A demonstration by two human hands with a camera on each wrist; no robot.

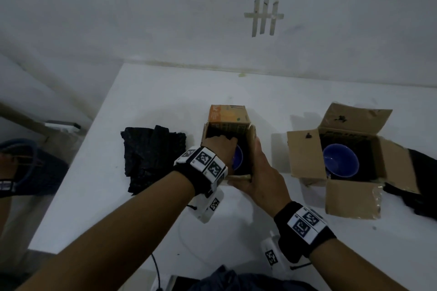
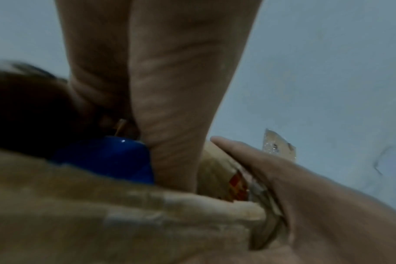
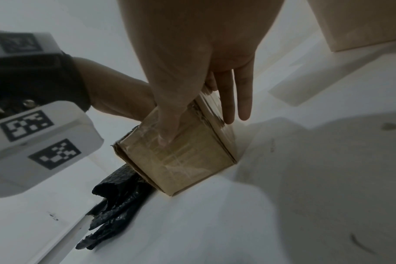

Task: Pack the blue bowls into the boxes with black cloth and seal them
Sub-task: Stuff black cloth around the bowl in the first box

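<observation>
On the white worktop (image 1: 146,101) stand two cardboard boxes, well apart. The left hand (image 1: 221,146) reaches down into the open top of the smaller box (image 1: 228,125), its knuckles above a blue bowl (image 1: 237,157) that sits inside against black cloth lining; its fingers are hidden in the box, so I cannot tell whether they grip anything (the left wrist view is blurred and shows only the palm beside the bowl's blue glaze (image 2: 109,157)). The right hand (image 1: 259,175) clasps the same box from the near right corner, thumb along the right wall and fingers (image 3: 228,100) lying straight down the taped cardboard side (image 3: 181,153), pressed flat against it. To the right, the larger box (image 1: 307,156) stands with all four flaps spread open and a second blue bowl (image 1: 340,160) resting upright on black cloth within. A crumpled piece of black cloth (image 1: 151,156) lies on the worktop just left of the smaller box, and more dark fabric (image 1: 418,186) shows at the right edge beside the larger box.
</observation>
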